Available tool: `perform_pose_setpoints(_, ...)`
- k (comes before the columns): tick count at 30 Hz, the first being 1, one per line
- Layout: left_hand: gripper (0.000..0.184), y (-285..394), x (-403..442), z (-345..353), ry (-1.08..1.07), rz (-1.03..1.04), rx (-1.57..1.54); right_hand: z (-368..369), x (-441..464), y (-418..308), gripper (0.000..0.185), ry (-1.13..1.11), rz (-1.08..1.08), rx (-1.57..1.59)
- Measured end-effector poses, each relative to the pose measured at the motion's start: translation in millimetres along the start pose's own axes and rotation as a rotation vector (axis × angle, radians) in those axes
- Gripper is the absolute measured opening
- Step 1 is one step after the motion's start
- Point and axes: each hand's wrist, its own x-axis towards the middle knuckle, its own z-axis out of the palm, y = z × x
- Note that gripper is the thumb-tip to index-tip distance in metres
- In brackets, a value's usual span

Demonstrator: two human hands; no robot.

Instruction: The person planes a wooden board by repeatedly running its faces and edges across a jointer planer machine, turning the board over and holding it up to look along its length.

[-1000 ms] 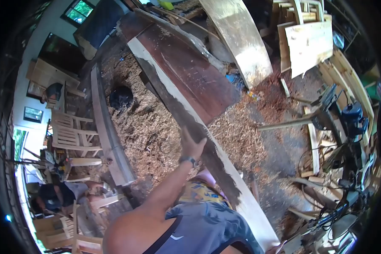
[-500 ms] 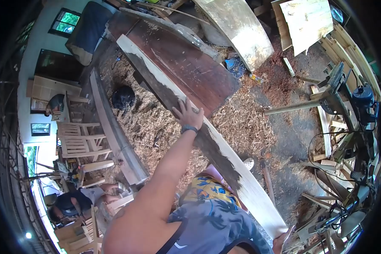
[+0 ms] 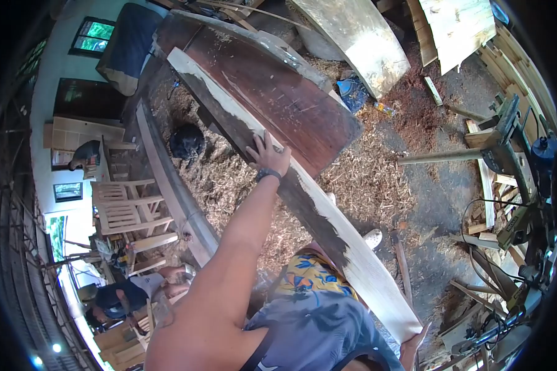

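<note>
A long wooden board [image 3: 315,213], pale along one side and dark along the other, runs diagonally in front of my body. My left hand [image 3: 270,154] lies on its upper face with the fingers spread. At the board's near lower end is my right hand [image 3: 414,342], its palm against the end corner and its fingers stretched along it. Beyond the board lies a broad reddish-brown panel [image 3: 278,93].
Wood shavings [image 3: 371,185] cover the floor. A second long beam [image 3: 167,167] and slatted chair frames [image 3: 124,204] stand left. One person [image 3: 120,300] bends at lower left, another [image 3: 86,154] farther back. A machine [image 3: 507,148] and scrap wood [image 3: 495,185] are at right.
My left hand has moved up along the board from near its middle. My right hand shows more clearly at the near end. The whole view has shifted a little.
</note>
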Motion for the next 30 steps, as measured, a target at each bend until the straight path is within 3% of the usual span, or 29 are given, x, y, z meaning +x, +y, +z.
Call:
perform_pose_setpoints(9,0.094,-6.6,63.9,-23.2,-0.057,-0.006,-0.003,56.8,-11.6,3.3,0.082,-0.222,0.018,0.033)
perform_pose_setpoints(15,0.097,-18.7,116.7,-30.1,-0.043,0.006,0.03,103.7,-22.2,11.3,0.082,-0.114,0.042,0.023)
perform_pose_setpoints(30,0.099,-71.5,323.8,-68.9,-0.028,0.062,0.066,286.9,-87.0,39.7,0.081,-0.23,0.106,0.001)
